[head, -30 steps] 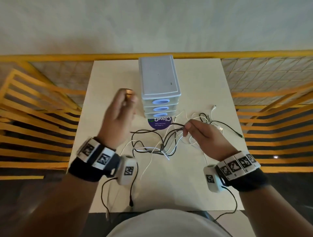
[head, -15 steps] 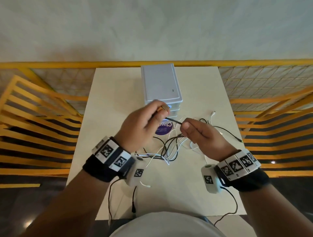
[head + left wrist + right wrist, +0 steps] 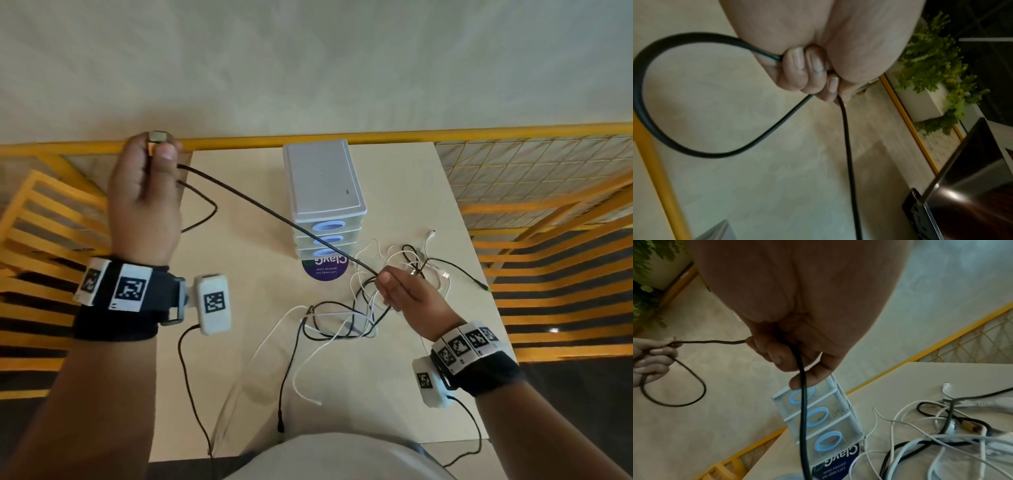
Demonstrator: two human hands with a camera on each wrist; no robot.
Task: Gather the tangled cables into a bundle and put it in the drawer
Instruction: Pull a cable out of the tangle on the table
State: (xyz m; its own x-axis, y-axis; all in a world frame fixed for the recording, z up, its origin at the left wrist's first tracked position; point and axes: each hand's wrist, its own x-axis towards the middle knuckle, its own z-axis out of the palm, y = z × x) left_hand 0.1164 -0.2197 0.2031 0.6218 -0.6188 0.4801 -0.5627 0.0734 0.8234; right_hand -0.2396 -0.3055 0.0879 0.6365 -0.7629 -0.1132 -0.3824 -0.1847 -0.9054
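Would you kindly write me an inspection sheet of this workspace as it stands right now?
Surface: pale table with a round purple sticker at the drawer unit's foot.
Job's things: white three-drawer unit, all drawers closed; tangle of black and white cables loose on the table in front of it and to its right.
Clutter: nothing seen.
Grippers: left hand raised, gripping a looped black cable and its plug; right hand pinching the same cable over the tangle.
Cables: black cable taut between the hands; wrist-camera leads hang from both wrists.
Surroundings: yellow railing, pale floor, green plants.
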